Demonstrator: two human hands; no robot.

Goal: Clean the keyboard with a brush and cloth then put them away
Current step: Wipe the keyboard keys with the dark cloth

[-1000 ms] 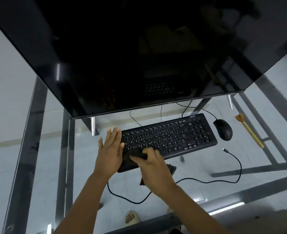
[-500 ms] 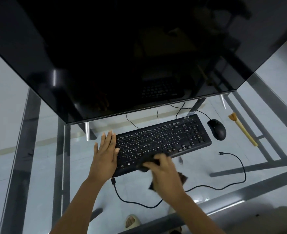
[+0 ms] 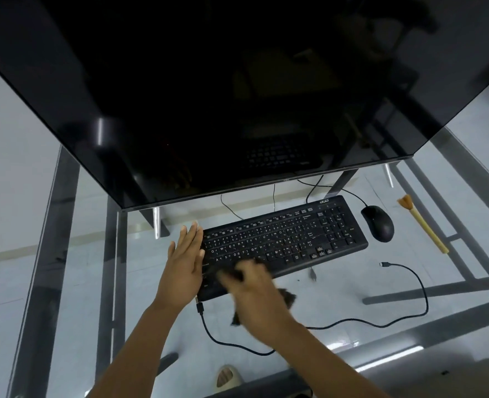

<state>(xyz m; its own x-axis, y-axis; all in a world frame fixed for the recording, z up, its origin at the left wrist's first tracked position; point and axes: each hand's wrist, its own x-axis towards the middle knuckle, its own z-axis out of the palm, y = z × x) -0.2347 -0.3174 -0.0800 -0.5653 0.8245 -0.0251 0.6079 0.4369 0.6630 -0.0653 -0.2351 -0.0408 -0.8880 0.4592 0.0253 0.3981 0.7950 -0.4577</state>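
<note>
Your left hand (image 3: 183, 264) lies flat with straight fingers against the left end of the black keyboard (image 3: 283, 242), which sits on the glass desk (image 3: 338, 294) below the dark monitor (image 3: 209, 96). Your right hand (image 3: 256, 294), blurred, grips a dark cloth (image 3: 288, 297) over the keyboard's near-left keys. The yellow brush (image 3: 423, 225) lies on the glass right of the mouse (image 3: 378, 222), well apart from both hands. A loose black cable (image 3: 352, 321) curls across the desk near you.
</note>
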